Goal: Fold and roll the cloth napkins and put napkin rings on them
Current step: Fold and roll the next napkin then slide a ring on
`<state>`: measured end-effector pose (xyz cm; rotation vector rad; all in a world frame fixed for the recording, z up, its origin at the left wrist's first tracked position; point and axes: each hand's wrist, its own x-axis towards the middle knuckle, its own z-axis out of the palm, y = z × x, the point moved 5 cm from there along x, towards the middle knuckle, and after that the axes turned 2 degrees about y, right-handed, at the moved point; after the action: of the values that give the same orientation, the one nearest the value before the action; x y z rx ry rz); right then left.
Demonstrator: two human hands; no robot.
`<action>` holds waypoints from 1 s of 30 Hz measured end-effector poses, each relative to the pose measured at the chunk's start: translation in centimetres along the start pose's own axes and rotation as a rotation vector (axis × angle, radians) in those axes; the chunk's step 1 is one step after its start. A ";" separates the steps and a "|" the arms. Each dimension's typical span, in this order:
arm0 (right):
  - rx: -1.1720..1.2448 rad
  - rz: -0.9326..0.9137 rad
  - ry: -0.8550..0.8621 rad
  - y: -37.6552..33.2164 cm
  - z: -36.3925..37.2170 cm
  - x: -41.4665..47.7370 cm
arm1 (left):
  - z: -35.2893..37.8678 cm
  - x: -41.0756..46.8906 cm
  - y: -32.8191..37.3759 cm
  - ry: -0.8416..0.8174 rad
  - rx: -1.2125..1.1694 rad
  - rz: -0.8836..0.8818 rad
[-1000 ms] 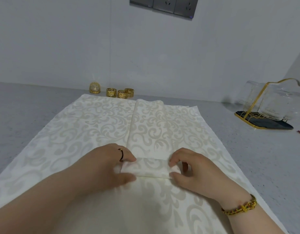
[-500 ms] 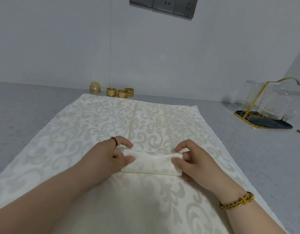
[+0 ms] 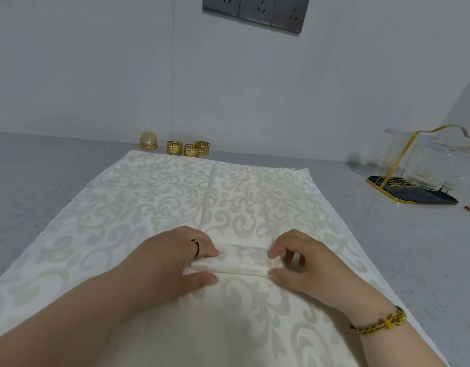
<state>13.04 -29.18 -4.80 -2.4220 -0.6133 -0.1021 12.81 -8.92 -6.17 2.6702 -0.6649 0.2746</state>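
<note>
I'm looking down on the grey speckled table (image 3: 414, 274), which fills the view up to a pale wall. Across its middle lies a big cream damask cloth (image 3: 122, 207) with a scroll pattern, flat and wide. On top of that, right of centre, sits the folded napkin (image 3: 244, 202), a long strip running away from me, its near end turned up into a short roll (image 3: 243, 263) lying crosswise. My left hand (image 3: 173, 260) clamps the left end of that roll, thumb underneath and fingers curled over the top, a dark ring on one finger. My right hand (image 3: 305, 263) takes the right end, thumb and forefinger pinching the edge, the other fingers loosely bent; a braided yellow bracelet (image 3: 379, 323) shows at that wrist. Off to the far right stands a gold wire rack (image 3: 414, 181) holding clear glasses. Against the wall, three gold napkin rings (image 3: 189, 149) cluster together, a small gold dome ornament (image 3: 148, 140) just beside them.
</note>
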 end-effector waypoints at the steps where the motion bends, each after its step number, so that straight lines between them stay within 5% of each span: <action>1: -0.005 0.001 -0.052 0.2 0.1 -0.1 | 0.2 0.1 -0.1 -0.015 -0.008 0.010; 8: 0.015 0.055 0.047 0.3 -0.3 0.3 | -0.5 0.6 0.6 0.057 -0.079 -0.001; 16: 0.336 0.228 0.028 0.5 0.1 0.4 | -0.5 0.0 -0.5 0.160 -0.510 -0.267; 23: 0.075 0.182 0.120 0.6 0.6 0.9 | -1.3 0.5 0.5 0.232 -0.148 -0.217; 30: -0.020 -0.043 0.018 -0.4 0.4 0.2 | -0.4 0.0 -0.6 -0.061 -0.005 -0.091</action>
<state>12.99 -28.59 -4.89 -2.4248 -0.6597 -0.1485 13.09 -8.26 -5.95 2.7043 -0.5589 0.1667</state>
